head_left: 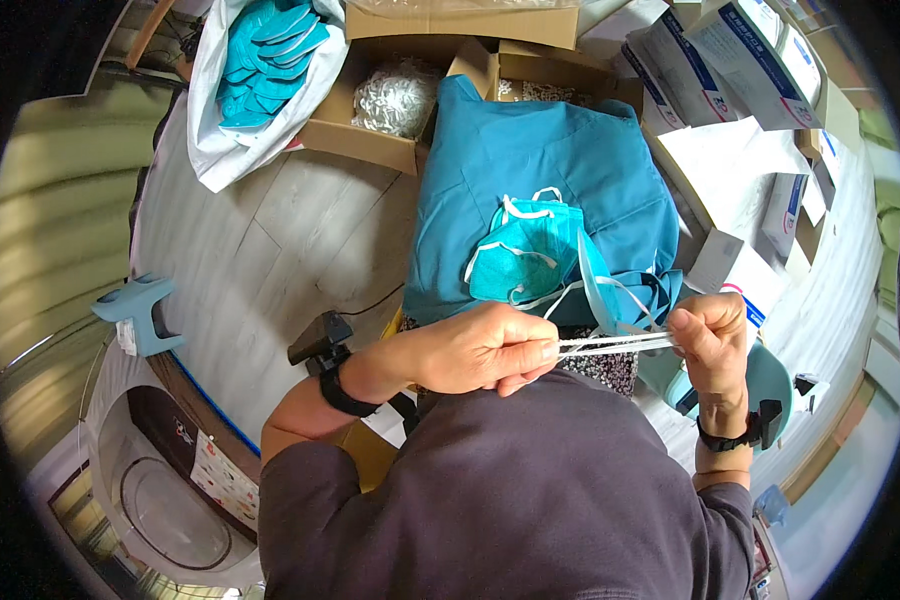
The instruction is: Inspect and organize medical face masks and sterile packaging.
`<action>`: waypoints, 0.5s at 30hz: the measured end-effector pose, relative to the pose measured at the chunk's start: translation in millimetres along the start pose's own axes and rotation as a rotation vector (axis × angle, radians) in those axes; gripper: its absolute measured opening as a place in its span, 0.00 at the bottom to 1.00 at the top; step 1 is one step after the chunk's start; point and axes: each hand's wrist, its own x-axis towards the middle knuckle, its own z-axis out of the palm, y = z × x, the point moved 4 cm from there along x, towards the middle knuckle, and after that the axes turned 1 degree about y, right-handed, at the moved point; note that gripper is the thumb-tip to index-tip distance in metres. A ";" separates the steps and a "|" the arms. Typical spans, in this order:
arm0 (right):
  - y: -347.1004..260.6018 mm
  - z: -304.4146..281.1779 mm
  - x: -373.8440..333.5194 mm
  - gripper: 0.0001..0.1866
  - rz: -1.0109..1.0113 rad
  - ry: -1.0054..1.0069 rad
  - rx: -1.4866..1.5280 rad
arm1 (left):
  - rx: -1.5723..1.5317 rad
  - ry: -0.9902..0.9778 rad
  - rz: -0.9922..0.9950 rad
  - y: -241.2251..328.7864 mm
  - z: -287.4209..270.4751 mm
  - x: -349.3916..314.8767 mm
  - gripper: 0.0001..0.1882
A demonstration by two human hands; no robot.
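Note:
Several thin white elastic straps (615, 344) run taut between my two hands, just in front of my body. My left hand (500, 348) is closed in a pinch on one end of them. At the other end my right hand (712, 338) grips them between thumb and fingers. Beyond the straps, several teal face masks (525, 252) with white straps lie on a teal cloth (560, 145) spread over my lap. One folded mask (598, 285) stands edge-on close to my right hand. My fingers hide the ends of the stretched straps.
A white sack (215, 150) at the far left holds many teal mask pieces (270, 60). Beside it, a cardboard box (365, 140) contains a bundle of white straps (398, 98). White cartons (750, 60) pile up at the right. A blue-grey plastic stool (142, 312) stands at the left.

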 end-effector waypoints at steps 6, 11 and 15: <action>-8.3 -1.8 -3.1 0.28 0.018 -0.002 0.028 | -0.010 -0.038 0.009 3.5 -4.6 -14.6 0.19; -16.0 -2.5 -7.1 0.25 0.025 0.010 -0.024 | -0.042 -0.077 -0.008 3.6 -8.7 -21.1 0.19; -20.9 -4.8 -11.3 0.27 0.042 -0.008 -0.065 | 0.024 -0.107 -0.020 10.2 -11.7 -30.1 0.18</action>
